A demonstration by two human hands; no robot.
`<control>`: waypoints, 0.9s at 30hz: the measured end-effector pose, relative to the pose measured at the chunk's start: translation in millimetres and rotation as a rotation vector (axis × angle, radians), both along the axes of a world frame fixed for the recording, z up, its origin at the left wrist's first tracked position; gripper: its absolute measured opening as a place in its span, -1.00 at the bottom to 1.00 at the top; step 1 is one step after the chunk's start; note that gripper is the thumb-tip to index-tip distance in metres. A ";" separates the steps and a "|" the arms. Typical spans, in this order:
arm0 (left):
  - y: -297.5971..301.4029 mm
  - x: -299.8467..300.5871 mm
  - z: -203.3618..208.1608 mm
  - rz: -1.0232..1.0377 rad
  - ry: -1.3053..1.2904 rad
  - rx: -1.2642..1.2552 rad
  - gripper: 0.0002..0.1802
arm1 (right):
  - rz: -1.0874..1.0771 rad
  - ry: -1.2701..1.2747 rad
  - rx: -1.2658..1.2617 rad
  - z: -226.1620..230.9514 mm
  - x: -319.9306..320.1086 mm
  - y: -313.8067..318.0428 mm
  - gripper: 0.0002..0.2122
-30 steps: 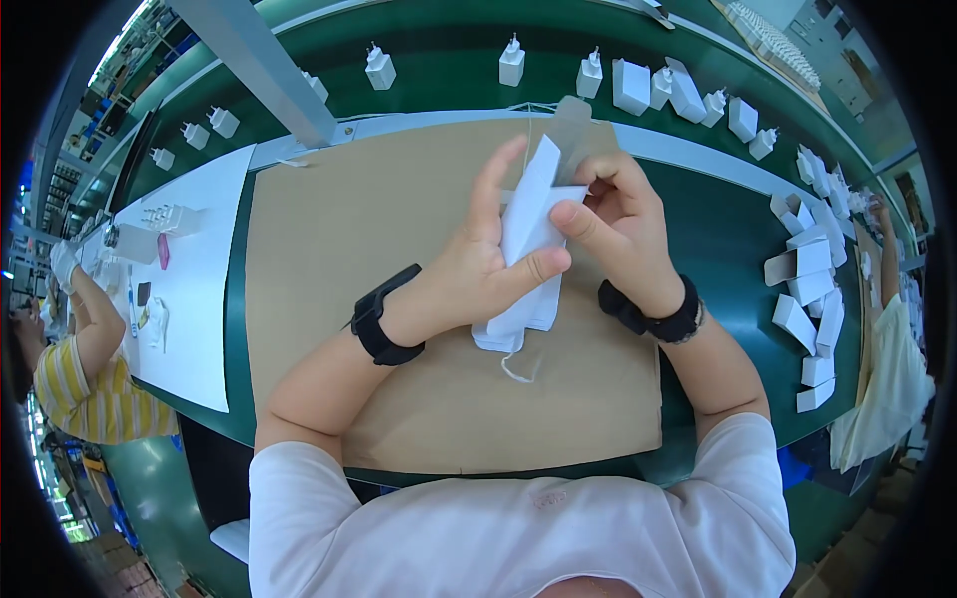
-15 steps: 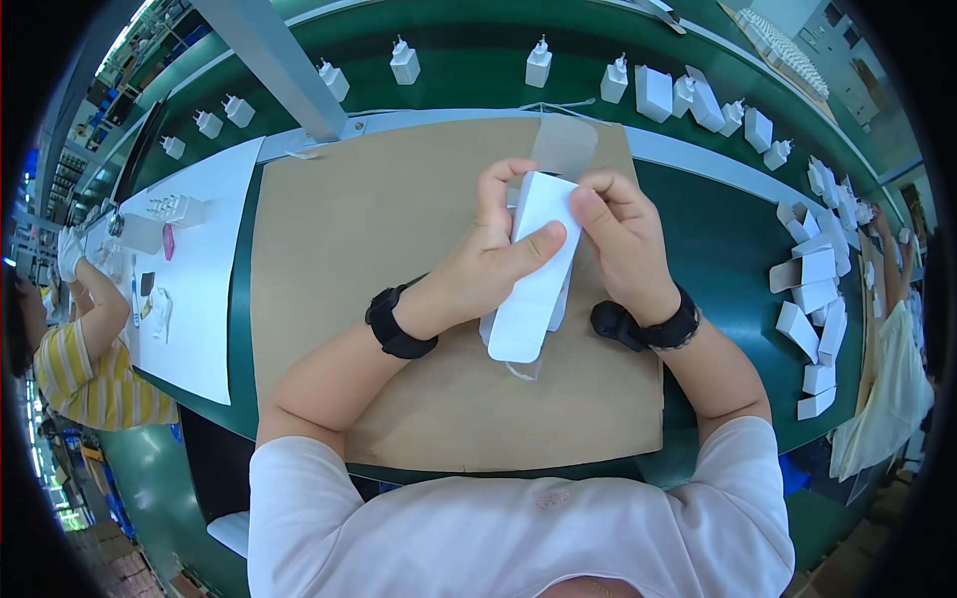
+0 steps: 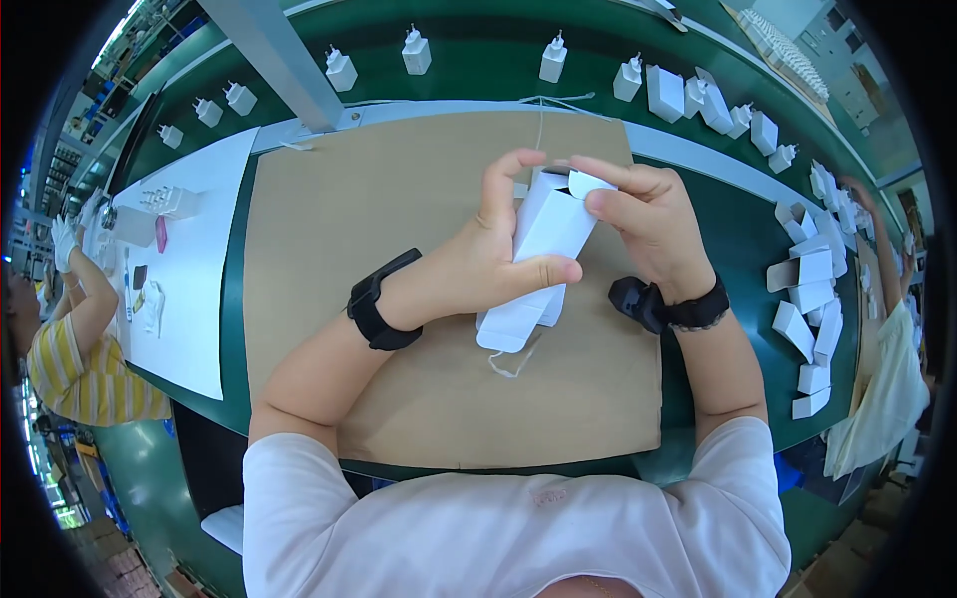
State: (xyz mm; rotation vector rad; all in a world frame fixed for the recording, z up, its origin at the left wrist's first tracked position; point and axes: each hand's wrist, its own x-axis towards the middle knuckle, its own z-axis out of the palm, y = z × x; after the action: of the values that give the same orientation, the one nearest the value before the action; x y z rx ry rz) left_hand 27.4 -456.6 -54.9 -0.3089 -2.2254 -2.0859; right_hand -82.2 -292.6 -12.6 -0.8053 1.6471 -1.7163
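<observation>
A long white carton point(image 3: 551, 227) is held tilted above the brown paper sheet, its upper end partly open with a dark gap showing. My left hand point(image 3: 469, 264) is closed round its body, thumb across the front face and index finger raised near the upper end. At that end, my right hand point(image 3: 658, 224) pinches a small white flap point(image 3: 588, 184) between thumb and fingers. Below the carton, another white piece shows partly behind it; its kind is hidden. A thin white cord point(image 3: 513, 367) loops out beneath. Both wrists wear black bands.
Brown paper point(image 3: 399, 419) covers the middle of the green table. White plug adapters point(image 3: 416, 52) stand along the back ledge, with white boxes point(image 3: 665, 95) among them at right. A pile of open white cartons point(image 3: 812, 269) lies at the right. Co-workers are at both sides.
The carton has turned to show its side and partly open end. A translucent flap that stood up beyond it no longer shows there. My right hand has shifted slightly right and pinches the end flap.
</observation>
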 end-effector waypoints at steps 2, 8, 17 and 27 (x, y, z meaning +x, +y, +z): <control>-2.1 1.0 1.7 0.002 0.004 -0.050 -0.02 | -0.003 -0.028 0.035 -0.3 0.1 -1.1 -0.67; -1.0 0.8 6.0 0.091 -0.056 -0.005 -0.05 | 0.052 0.143 0.052 -1.2 4.7 -4.0 -0.73; -23.6 -9.0 -17.5 0.491 0.138 -0.637 -0.11 | -0.410 0.735 0.033 9.0 -41.2 -1.7 -0.66; -18.6 -6.8 6.3 0.301 -0.447 -0.479 -0.27 | -0.400 0.850 0.313 -28.9 -71.6 5.0 -0.75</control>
State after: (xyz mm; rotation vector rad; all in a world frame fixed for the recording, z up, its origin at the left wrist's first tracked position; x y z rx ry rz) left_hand 20.6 -475.2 -48.6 0.4935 -2.7884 -1.5635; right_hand -153.9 -287.7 -41.5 -1.1997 2.7166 -1.3514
